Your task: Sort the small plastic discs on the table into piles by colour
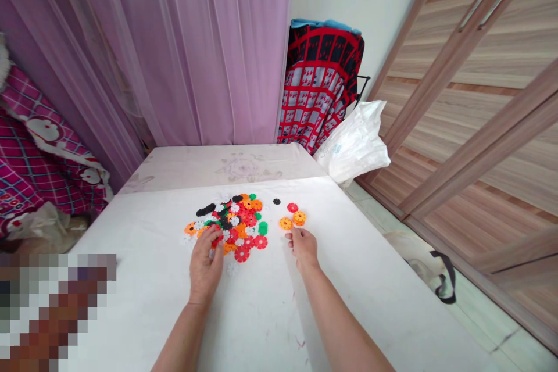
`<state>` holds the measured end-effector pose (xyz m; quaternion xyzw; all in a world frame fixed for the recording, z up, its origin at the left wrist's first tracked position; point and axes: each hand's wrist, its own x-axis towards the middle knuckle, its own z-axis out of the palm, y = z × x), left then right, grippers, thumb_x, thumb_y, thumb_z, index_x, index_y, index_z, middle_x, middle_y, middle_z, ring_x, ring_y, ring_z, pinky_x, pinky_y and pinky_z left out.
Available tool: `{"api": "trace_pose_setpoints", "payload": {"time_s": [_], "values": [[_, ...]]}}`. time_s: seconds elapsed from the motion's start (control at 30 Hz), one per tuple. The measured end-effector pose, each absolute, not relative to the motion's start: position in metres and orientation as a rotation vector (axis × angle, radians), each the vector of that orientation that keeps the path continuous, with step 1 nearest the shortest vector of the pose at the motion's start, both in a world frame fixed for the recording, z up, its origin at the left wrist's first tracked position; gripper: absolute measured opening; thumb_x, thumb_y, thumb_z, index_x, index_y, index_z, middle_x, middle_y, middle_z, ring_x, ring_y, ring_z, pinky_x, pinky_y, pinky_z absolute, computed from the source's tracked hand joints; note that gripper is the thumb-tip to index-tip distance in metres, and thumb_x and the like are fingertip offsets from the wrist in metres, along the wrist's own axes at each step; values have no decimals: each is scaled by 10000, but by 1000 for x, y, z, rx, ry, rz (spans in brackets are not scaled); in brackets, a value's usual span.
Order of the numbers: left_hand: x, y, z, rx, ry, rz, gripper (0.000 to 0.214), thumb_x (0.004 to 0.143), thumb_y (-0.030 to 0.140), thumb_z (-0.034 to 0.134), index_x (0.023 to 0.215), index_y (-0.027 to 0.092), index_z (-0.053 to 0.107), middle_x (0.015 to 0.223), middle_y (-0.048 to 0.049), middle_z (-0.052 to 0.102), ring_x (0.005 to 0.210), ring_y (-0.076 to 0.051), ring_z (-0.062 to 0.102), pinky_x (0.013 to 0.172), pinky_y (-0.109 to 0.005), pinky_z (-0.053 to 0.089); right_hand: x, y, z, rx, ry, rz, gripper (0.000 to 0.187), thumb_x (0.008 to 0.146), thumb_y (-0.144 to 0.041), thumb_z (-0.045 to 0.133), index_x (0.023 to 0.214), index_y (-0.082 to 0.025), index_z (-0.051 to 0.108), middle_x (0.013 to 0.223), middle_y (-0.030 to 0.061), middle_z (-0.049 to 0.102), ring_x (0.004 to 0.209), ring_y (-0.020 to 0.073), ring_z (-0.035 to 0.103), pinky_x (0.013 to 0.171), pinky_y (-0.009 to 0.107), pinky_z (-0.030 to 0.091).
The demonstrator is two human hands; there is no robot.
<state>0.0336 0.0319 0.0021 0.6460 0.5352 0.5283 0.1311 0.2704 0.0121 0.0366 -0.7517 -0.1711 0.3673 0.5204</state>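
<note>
A pile of small plastic snowflake discs (233,221) in red, orange, green, black and white lies on the white table (261,314). My left hand (204,261) rests at the pile's near edge, fingers bent onto a red disc. My right hand (303,247) lies palm down to the right, fingers curled, fingertips just short of an orange disc (285,223). Another orange disc (299,218), a red disc (292,207) and a black disc (276,201) lie apart from the pile, beyond my right hand.
Purple curtains (196,46) hang behind the table. A red patterned cloth (320,87) and a white plastic bag (357,142) sit at the far right corner. Wooden sliding doors (479,104) stand on the right. Patterned bedding (39,157) lies left.
</note>
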Motion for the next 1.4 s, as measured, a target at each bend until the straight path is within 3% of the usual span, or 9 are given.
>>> {"api": "trace_pose_setpoints", "payload": {"time_s": [0.1,0.17,0.27,0.33,0.5,0.7,1.13,1.4], "values": [[34,32,3,1860,1547,1537,270,876,375,509,1014,219,680,1236,-92,653,1216,-246,563,1047,-455,446,264,3,34,-1956,-834,714,255,865,-296,448,857,-173,671,750,40,732,608,143,643,583,228,478],[34,32,3,1860,1554,1532,274,875,375,507,1017,217,680,1235,-94,653,1215,-247,564,1045,-457,448,256,-1,36,-2090,-1219,581,310,888,-291,437,1035,-196,693,831,56,747,776,181,681,720,260,489],[34,31,4,1865,1565,1503,270,873,370,508,1021,222,679,1239,-90,652,1217,-247,564,1030,-455,461,244,2,46,-2269,-1632,469,436,908,-279,434,1318,-219,568,992,97,740,951,226,673,799,304,470],[33,31,5,1864,1569,1485,262,874,364,511,1025,228,676,1251,-86,646,1225,-247,558,1022,-451,470,239,9,54,-2345,-1715,474,470,913,-274,423,1367,-191,511,1075,127,716,1009,239,658,800,315,467],[32,31,5,1891,1547,1488,263,876,361,511,1024,223,680,1241,-92,651,1211,-251,568,1044,-466,450,239,24,65,-2442,-1650,583,407,904,-263,414,1278,-177,550,1116,141,695,1027,254,652,784,335,471],[31,31,4,1901,1563,1476,260,872,357,508,1012,224,681,1237,-91,653,1204,-251,572,1016,-457,473,241,22,64,-2439,-1580,606,490,909,-271,406,1382,-165,478,1177,153,674,1079,259,636,842,349,466],[33,28,5,1873,1563,1510,253,874,359,509,1002,225,682,1236,-88,652,1216,-242,564,1033,-457,461,242,18,61,-2421,-1560,569,518,902,-288,410,1403,-167,469,1165,129,684,1074,248,631,838,320,451],[7,23,9,1952,1635,1554,247,868,308,501,1039,233,662,1218,-76,664,1203,-241,573,1077,-476,419,234,2,55,-2314,-1752,447,298,914,-278,416,1094,-288,654,952,29,743,896,196,664,693,267,400]]}}
